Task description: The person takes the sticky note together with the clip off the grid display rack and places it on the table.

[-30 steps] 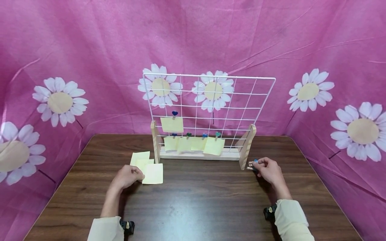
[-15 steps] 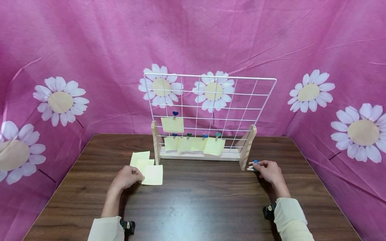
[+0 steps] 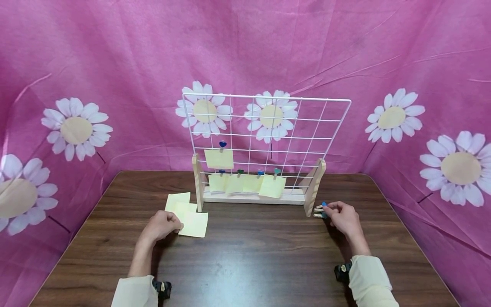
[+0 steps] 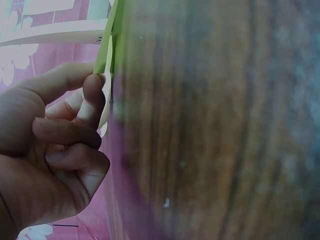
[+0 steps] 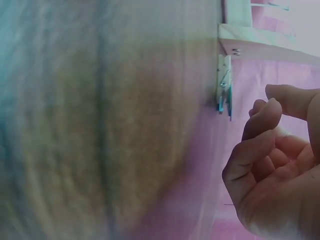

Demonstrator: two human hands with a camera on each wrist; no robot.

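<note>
My left hand (image 3: 160, 227) pinches the edge of the front yellow sticky note (image 3: 194, 224), which lies tilted over other yellow sticky notes (image 3: 178, 199) on the table. In the left wrist view, the green-looking note (image 4: 106, 52) sits at the index fingertip and thumb. At the right, my right hand (image 3: 342, 216) hovers by a few small wooden clips (image 3: 319, 215) with blue tops. The right wrist view shows its loosely bent fingers (image 5: 250, 155) apart from the clothespin-like clips (image 5: 224, 85), with nothing visible between them.
Between the hands, a white wire grid (image 3: 268, 136) stands on a wooden base (image 3: 253, 198). Several notes hang there from heart-topped clips (image 3: 223, 144). The brown table (image 3: 245, 260) meets a pink flowered cloth (image 3: 145, 106) behind.
The front sticky note has turned slightly and its free side has come nearer me, with my left hand nearly still. My right hand has shifted slightly beside the clips, which now lie a little differently.
</note>
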